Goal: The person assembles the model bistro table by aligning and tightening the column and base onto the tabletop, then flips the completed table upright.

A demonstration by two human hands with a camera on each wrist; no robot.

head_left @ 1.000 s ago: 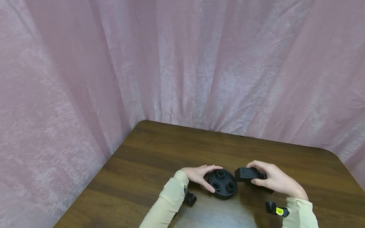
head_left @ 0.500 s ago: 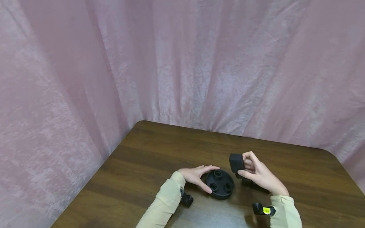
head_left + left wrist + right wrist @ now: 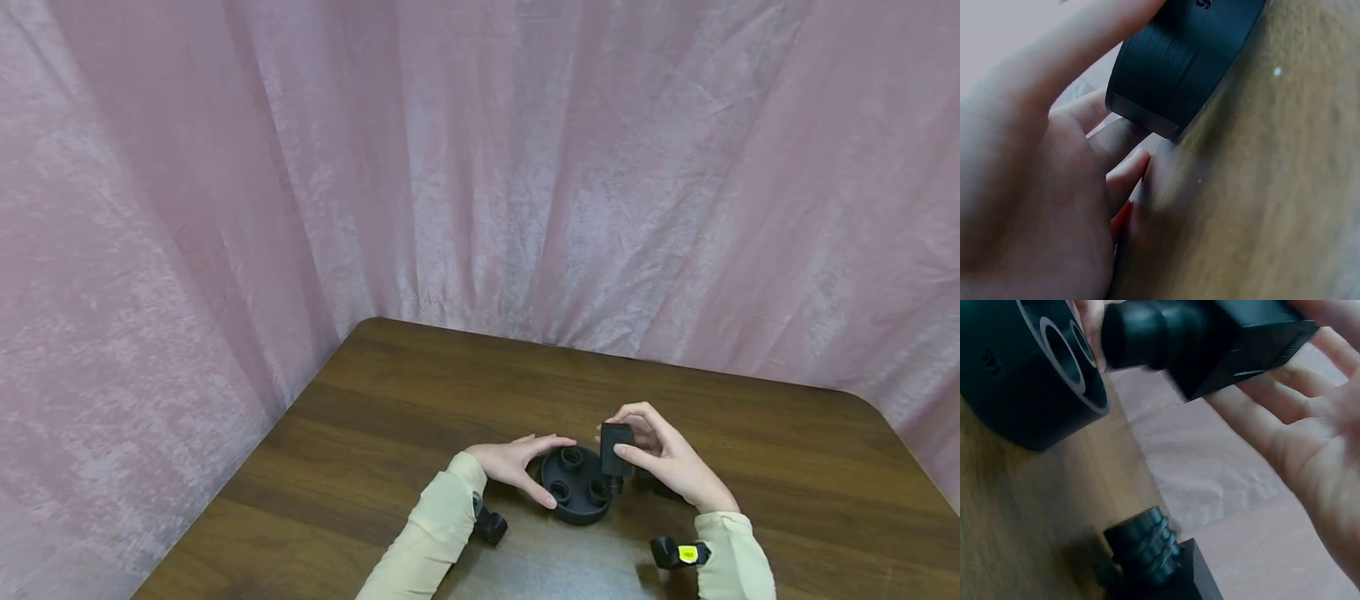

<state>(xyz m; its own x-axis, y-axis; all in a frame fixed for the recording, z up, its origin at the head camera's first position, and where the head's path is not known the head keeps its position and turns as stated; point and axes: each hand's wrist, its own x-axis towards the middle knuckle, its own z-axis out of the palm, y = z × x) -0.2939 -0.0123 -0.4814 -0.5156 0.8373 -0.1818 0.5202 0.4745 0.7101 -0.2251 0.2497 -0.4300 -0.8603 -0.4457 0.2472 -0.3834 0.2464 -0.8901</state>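
Note:
A round black base (image 3: 576,483) with three ring-shaped sockets lies on the table. My left hand (image 3: 516,467) holds its left side, thumb at the near edge and fingers at the far edge. Between thumb and fingers, my right hand (image 3: 667,458) grips a black rectangular block (image 3: 616,450) with a round stub. The block is upright over the base's right side, stub downward. In the right wrist view the stub (image 3: 1141,337) faces the nearest socket (image 3: 1063,353), with a small gap visible between them.
A second black block with a threaded stub (image 3: 1144,544) lies on the table by the base, partly hidden under my right hand in the head view. The brown wooden table (image 3: 450,375) ends at a pink curtain (image 3: 480,167).
My right hand has lifted the block, turned it from lying flat to upright, and brought it left and down to the base. My left hand keeps its hold on the base.

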